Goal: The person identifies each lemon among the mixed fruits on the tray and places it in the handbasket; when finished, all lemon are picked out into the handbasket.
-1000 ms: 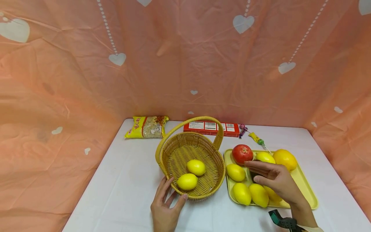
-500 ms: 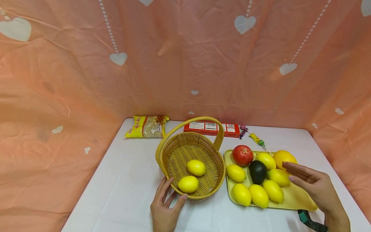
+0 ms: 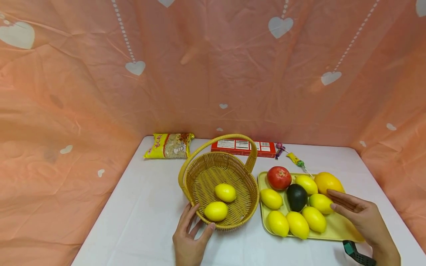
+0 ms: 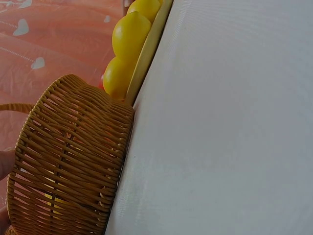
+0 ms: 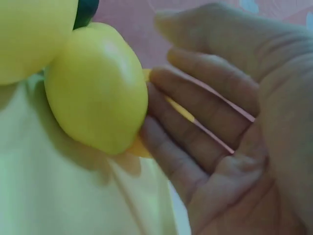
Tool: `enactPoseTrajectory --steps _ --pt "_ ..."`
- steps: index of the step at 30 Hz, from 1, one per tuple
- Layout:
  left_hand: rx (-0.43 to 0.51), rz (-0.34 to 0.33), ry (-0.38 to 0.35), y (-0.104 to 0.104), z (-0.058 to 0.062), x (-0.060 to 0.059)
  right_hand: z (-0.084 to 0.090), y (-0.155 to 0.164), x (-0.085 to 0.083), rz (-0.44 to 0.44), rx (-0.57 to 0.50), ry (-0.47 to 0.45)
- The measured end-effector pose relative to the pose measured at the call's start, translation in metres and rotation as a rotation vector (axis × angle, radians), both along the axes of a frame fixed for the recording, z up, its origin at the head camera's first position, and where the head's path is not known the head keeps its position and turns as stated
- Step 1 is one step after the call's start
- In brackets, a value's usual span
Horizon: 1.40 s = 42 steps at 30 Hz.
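Observation:
My left hand [image 3: 190,238] holds the near-left rim of a wicker basket [image 3: 246,207], thumb and fingers spread along it. Inside lie two lemons, one [image 3: 225,192] behind the other [image 3: 216,211]. In the left wrist view the basket's woven side [image 4: 73,161] fills the lower left, with fingertips at its rim. Over the right end of a yellow tray [image 3: 342,231] is my right hand [image 3: 364,218], fingers extended and slightly bent, holding nothing. Its fingertips are right at the rightmost lemon [image 3: 320,203], which also shows as a lemon [image 5: 98,90] in the right wrist view.
The tray also bears several more lemons [image 3: 314,219], a dark avocado [image 3: 296,197], a red round fruit [image 3: 279,178] and an orange-yellow fruit [image 3: 327,182]. Behind lie a yellow food bag [image 3: 169,146], a red box [image 3: 229,147] and wrapped lollipops [image 3: 294,159]. A pink curtain [image 3: 206,74] backs the table.
My right hand has moved right, from over the avocado to beside the rightmost lemon, uncovering fruit on the tray. The front lemon in the basket has shifted slightly. My left hand stays put.

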<state>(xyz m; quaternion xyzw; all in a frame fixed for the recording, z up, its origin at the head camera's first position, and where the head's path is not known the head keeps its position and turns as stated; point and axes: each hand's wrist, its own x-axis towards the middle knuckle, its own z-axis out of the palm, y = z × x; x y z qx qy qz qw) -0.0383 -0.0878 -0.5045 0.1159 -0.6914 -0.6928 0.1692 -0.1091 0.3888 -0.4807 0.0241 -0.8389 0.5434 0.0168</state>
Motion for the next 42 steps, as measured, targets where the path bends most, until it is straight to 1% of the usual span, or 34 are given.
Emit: enactPoseTrajectory --steps 5,7,8,10,15,21,23,26,29,31,33,35,38,42 --pt "0.002 0.000 0.004 0.000 0.000 -0.001 -0.002 0.003 -0.002 -0.020 0.191 -0.208" --pt "0.004 -0.002 0.006 -0.001 0.000 -0.001 -0.002 0.003 -0.003 -0.015 0.234 -0.266" --pt "0.006 -0.003 0.007 -0.001 0.000 -0.001 -0.002 0.002 -0.003 -0.010 0.248 -0.280" --pt "0.008 -0.004 0.008 -0.001 0.000 0.000 -0.001 0.000 -0.004 -0.008 0.253 -0.282" --pt "0.016 -0.008 0.009 0.000 0.000 0.000 -0.002 -0.005 -0.006 -0.005 0.263 -0.252" --pt "0.016 -0.013 0.009 0.000 0.000 0.000 0.002 -0.006 -0.005 -0.022 0.279 -0.258" --pt "0.014 -0.010 0.007 0.000 0.000 0.000 0.004 -0.005 -0.003 -0.036 0.257 -0.236" --pt "0.007 0.000 0.003 0.000 0.000 0.000 0.006 -0.004 0.001 -0.041 0.175 -0.155" --pt "0.002 0.006 0.004 0.000 0.000 0.000 0.011 -0.005 0.004 -0.002 0.072 -0.064" --pt "0.004 0.004 0.008 0.000 0.000 0.000 0.016 -0.007 0.005 0.037 0.049 -0.015" --pt "0.010 0.000 0.016 0.000 0.000 -0.001 0.023 -0.012 0.004 0.079 0.058 0.030" --pt "0.017 -0.006 0.023 0.000 0.000 -0.001 0.033 -0.020 0.002 0.123 0.101 0.057" --pt "0.018 -0.008 0.030 0.000 -0.001 0.000 0.048 -0.034 -0.003 0.217 0.151 0.086" --pt "0.012 -0.008 0.030 0.000 -0.002 0.000 0.066 -0.057 -0.010 0.352 0.160 0.113"
